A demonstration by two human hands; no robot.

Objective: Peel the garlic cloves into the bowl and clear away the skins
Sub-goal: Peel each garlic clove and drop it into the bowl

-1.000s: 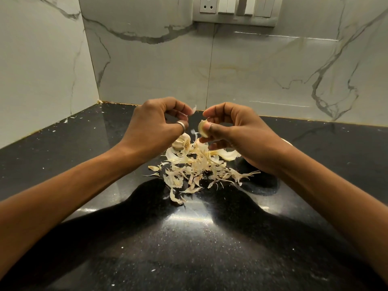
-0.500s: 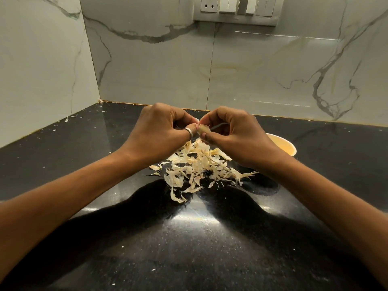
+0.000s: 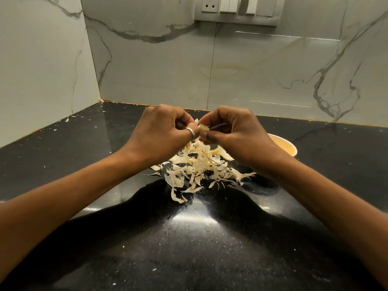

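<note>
- Left hand (image 3: 161, 131), ring on one finger, curled tight, thumb and fingertips pinching the clove's skin
- Clove (image 3: 204, 128) held above the desk (image 3: 63, 156) where the two hands meet; peeling appears to be the step in hand
- Skins (image 3: 197, 166) heaped on the desk directly below the hands, flecks scattered wider
- Right hand (image 3: 233, 135) clamped on the clove between thumb and forefinger
- Bowl (image 3: 287, 147) just beyond the right wrist, half hidden; the next move likely calls for stripping the skin free, then a short reach right to drop the clove in
</note>
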